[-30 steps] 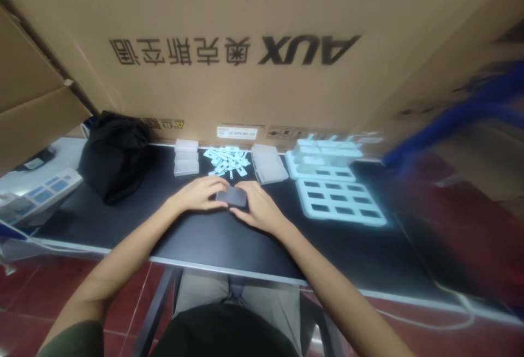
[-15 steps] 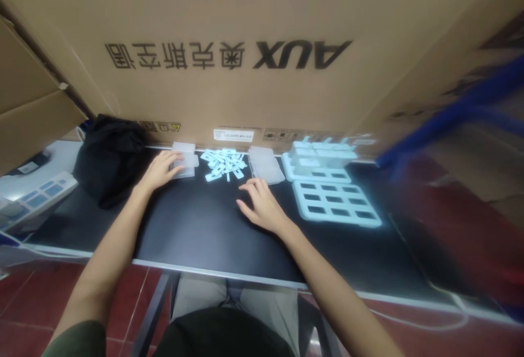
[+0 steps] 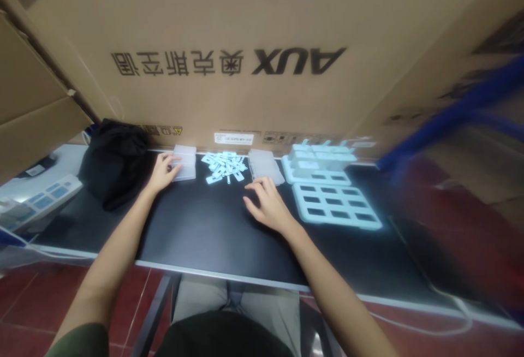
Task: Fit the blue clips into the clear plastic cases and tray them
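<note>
My left hand point(image 3: 164, 172) rests at the left edge of a stack of clear, frosted plastic pieces point(image 3: 187, 162), fingers apart and fingertips against it. A loose pile of small light-blue popsicle-stick-like pieces point(image 3: 225, 167) lies to its right. Beyond the pile is another frosted plastic stack point(image 3: 266, 164). Just in front of that stack my right hand point(image 3: 267, 204) hovers or rests with curved, separated fingers, and nothing shows in it. On the right lies a light-blue frame with rectangular openings point(image 3: 338, 204); behind it, a second frame bears upright light-blue ice-pop moulds point(image 3: 321, 158) with handles on top.
A large cardboard box point(image 3: 229, 100) walls off the back of the black table point(image 3: 196, 231). On the left are a black cloth bag point(image 3: 112, 163) and a white box with blue squares point(image 3: 45, 198). A blue bar point(image 3: 450, 114) crosses at right; a white cable hangs by the front edge.
My left hand has drawn slightly off the clear stack toward its left edge, and a protruding clear piece now sits flush. My right hand has shifted a little to the right.
</note>
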`<control>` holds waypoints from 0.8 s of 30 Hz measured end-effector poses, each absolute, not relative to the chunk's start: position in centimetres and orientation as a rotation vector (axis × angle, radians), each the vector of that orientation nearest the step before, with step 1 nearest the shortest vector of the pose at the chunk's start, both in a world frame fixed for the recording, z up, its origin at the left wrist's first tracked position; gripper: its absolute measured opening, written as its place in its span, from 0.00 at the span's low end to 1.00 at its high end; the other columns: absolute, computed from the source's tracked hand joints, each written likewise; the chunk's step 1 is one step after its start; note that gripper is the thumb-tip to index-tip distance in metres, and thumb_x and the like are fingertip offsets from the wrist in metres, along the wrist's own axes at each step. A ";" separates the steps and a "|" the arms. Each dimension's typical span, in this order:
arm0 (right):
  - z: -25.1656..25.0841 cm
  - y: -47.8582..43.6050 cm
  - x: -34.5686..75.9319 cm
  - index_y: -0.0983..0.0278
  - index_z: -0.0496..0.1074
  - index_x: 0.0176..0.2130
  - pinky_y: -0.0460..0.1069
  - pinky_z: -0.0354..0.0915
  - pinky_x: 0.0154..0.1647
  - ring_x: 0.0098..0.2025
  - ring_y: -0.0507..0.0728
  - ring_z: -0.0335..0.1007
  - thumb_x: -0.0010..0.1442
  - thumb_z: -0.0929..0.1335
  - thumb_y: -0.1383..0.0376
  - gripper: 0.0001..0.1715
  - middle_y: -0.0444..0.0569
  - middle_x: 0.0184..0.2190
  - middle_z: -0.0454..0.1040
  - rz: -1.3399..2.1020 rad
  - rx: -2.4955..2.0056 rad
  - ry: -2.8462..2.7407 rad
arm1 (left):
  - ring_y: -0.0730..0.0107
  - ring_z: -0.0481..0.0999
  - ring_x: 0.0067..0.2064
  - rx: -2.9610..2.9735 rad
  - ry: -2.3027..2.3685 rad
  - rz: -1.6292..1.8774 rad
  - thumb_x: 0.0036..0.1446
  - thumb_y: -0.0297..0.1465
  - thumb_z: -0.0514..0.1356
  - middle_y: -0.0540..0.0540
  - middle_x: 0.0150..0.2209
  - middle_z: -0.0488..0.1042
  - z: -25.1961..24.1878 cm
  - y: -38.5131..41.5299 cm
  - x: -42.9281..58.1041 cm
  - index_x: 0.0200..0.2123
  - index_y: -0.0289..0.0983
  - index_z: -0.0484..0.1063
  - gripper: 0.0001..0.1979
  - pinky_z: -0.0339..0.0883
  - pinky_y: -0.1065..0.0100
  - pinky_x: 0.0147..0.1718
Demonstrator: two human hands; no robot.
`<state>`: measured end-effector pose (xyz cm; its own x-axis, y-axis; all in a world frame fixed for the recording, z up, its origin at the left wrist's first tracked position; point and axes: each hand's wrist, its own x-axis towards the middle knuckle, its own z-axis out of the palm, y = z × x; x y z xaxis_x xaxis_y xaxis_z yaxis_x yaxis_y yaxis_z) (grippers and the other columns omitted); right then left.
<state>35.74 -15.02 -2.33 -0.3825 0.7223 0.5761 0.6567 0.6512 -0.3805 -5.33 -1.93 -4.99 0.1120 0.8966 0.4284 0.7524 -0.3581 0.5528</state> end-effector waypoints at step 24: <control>-7.2 -7.5 46.4 0.76 0.62 0.57 0.65 0.66 0.56 0.54 0.75 0.71 0.62 0.68 0.49 0.38 0.76 0.51 0.72 -0.030 -2.093 -1.307 | 0.63 0.74 0.43 2.144 1.633 1.009 0.57 0.45 0.66 0.42 0.55 0.67 -5.2 -1.5 -6.0 0.57 0.40 0.74 0.28 0.75 0.58 0.48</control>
<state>46.38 -7.47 -7.21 0.5001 0.7926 0.3487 0.8077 -0.2819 -0.5178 -5.98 -1.47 -5.18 0.1254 0.9223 0.3656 0.7396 -0.3325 0.5852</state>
